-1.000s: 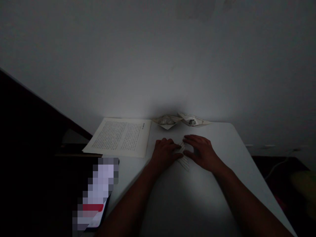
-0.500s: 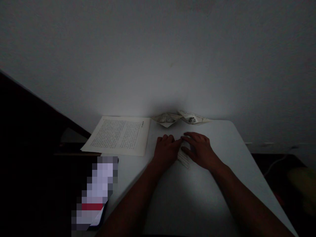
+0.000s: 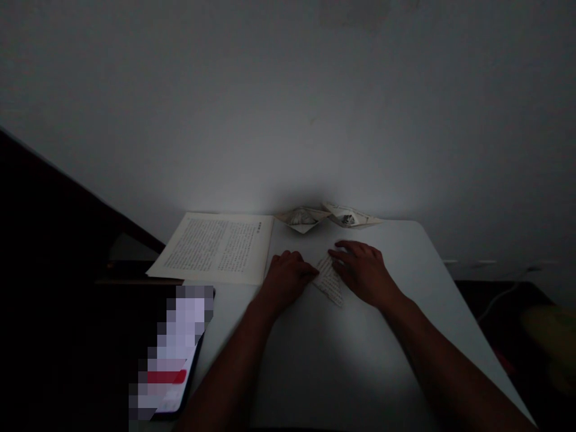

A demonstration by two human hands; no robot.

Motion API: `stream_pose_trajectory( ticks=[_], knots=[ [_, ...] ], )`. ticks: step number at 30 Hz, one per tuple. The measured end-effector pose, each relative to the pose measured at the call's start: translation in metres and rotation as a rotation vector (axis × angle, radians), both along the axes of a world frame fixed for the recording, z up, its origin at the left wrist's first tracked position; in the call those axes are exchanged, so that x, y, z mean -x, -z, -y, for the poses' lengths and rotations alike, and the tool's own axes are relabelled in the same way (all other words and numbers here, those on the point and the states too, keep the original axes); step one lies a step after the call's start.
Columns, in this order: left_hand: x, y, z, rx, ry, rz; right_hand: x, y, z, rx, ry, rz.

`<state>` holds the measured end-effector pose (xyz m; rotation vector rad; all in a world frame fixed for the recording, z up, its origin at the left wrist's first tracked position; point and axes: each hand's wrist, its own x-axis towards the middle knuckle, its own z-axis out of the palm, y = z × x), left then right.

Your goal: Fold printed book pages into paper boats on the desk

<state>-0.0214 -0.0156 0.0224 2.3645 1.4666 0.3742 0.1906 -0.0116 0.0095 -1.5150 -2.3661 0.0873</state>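
Observation:
A small folded piece of printed paper (image 3: 330, 287), roughly triangular, lies on the white table between my hands. My left hand (image 3: 288, 277) is closed, its thumb and forefinger pinching the paper's left corner. Over the upper right edge of the paper rests my right hand (image 3: 360, 269), fingers stretched and a little apart, fingertips touching it. That hand covers part of the paper. Beyond my hands, two folded paper boats (image 3: 302, 221) (image 3: 353, 217) stand side by side near the wall, their ends meeting.
A stack of printed sheets (image 3: 211, 249) lies at the table's back left. A lit phone (image 3: 177, 384), its screen blurred out, is at the left edge. The wall (image 3: 315, 108) rises directly behind the table (image 3: 405, 252). A pale cable (image 3: 501, 295) runs off to the right.
My left hand has moved left and slightly down, from the paper's top to its left corner, uncovering more of the folded paper. My right hand has barely moved.

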Motion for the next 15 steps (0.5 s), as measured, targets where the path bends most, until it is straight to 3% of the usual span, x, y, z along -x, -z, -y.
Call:
stream_pose_trajectory(
  ticks=[8,15],
  knots=[
    [0.002,0.002,-0.002,0.018,-0.003,0.018,0.003,0.005,-0.013,-0.060,0.062,-0.035],
    [0.003,0.004,0.001,-0.013,-0.003,0.046,0.000,0.007,-0.008,-0.113,0.051,-0.058]
  ],
)
